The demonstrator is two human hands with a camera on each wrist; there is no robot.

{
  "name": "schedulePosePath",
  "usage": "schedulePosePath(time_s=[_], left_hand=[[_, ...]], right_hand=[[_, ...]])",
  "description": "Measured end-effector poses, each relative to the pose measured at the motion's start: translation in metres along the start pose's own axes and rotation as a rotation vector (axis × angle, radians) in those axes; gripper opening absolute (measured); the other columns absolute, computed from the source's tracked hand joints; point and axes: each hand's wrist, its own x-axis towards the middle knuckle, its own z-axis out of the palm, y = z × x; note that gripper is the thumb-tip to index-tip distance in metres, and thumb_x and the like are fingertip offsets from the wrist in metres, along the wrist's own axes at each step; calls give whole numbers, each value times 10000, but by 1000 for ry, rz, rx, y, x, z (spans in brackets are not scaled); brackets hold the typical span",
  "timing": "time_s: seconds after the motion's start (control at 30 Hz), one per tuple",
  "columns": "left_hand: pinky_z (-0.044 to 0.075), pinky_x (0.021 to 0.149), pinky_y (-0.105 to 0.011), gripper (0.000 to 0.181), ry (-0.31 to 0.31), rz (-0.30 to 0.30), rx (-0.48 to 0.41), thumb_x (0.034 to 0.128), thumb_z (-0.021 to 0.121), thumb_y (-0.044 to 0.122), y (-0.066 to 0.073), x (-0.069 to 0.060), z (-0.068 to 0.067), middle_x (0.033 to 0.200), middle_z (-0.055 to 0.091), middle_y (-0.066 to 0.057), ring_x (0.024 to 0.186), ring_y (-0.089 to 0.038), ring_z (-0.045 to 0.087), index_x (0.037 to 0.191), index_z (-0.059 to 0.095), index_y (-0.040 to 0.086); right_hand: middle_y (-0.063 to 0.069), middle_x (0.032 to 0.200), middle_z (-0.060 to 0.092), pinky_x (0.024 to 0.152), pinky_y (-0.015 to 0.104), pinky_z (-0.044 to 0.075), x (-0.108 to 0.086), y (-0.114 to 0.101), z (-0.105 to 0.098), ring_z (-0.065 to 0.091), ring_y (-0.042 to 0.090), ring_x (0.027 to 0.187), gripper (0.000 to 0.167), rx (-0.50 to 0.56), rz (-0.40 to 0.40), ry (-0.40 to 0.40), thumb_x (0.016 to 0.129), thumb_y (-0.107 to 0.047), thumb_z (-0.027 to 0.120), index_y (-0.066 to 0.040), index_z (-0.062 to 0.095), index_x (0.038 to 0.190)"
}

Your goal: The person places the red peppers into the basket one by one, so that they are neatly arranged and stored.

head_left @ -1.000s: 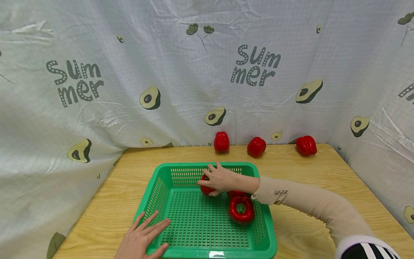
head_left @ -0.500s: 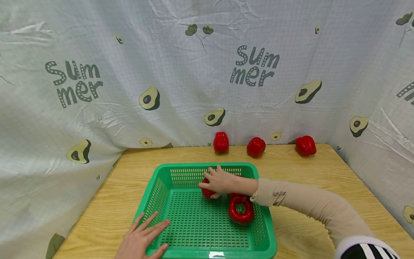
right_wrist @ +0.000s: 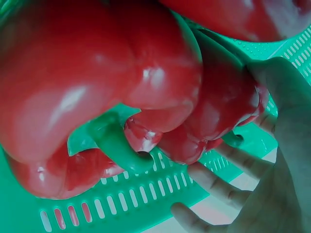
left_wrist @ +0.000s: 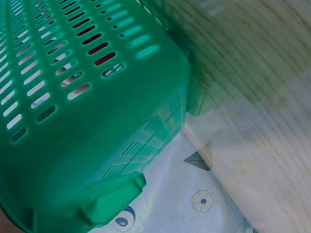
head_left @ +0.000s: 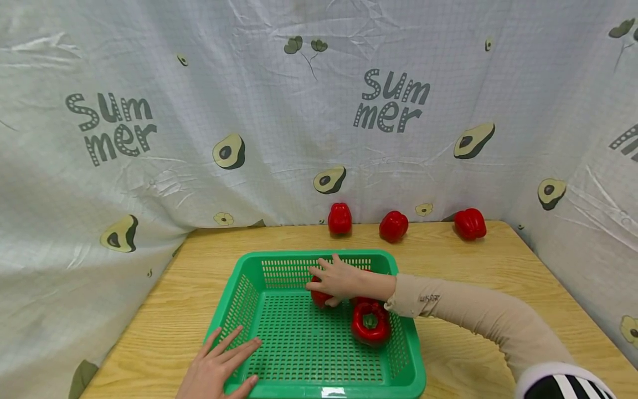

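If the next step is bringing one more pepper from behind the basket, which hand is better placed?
Probably the right hand: it lies deeper over the basket, closer to the three back peppers, though it must leave the red pepper it touches. The left hand rests at the near left corner.

- We can't tell what sort of room this is.
- We see a wood-look table (head_left: 473, 266).
- An avocado sheet (head_left: 279, 111) hangs behind and beside it.

A pale, wrinkled sheet (head_left: 279, 100) hangs behind the back edge of a wood-grained table (head_left: 473, 263) and past its left and right edges; printed avocados (head_left: 229, 151), yellow flowers (head_left: 224, 219) and grey "summer" lettering (head_left: 369, 114) dot it; light glints along creases
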Motion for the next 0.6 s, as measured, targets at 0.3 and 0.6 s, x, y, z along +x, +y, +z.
schedulePosePath(time_s=[0.3,0.6], left_hand=[[-23,1116,-156,501,-14,-11,18,649,696,457,0,-2,-2,1028,663,153,1106,-131,526,1104,637,256],[-33,1115,-158,499,-26,-14,22,653,693,459,0,-4,-3,1027,663,152,1017,-211,579,1105,636,254]], right_hand=[[-33,1256,477,888,464,450,-1,3,-6,444,202,1109,536,24,-34,-4,803,-551,539,-329,407,1273],[-41,1244,503,916,484,425,-2,5,-9,432,190,1099,560,51,-42,-25,787,-563,551,-335,415,1280]])
